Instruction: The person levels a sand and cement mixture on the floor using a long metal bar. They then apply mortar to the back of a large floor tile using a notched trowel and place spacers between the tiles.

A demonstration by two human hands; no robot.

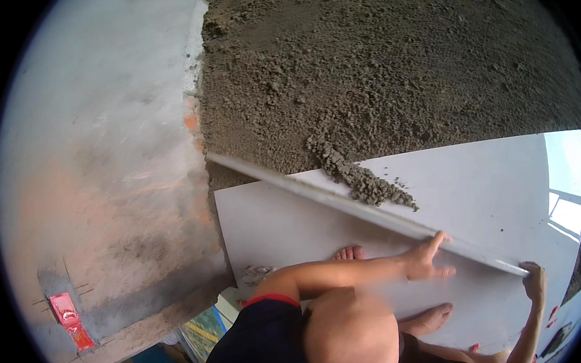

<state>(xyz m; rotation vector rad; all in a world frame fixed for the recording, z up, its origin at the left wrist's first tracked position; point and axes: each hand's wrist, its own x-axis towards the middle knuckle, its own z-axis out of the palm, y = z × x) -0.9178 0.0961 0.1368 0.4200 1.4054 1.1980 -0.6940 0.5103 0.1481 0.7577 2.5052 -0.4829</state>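
Note:
A long pale metal straightedge lies diagonally across a large white tile and reaches the edge of the coarse grey mortar bed. My left hand is at the bar with its fingers spread, one of them over the bar's upper edge. Farther right, my right hand grips the bar's end. A ridge of loose mortar lies on the tile and the bed beside the bar. Two bare feet are on the tile below the bar.
A plastered wall runs down the left, with a red fitting set into it low down. Stacked boards or boxes stand at the lower left. Small red pieces lie at the lower right.

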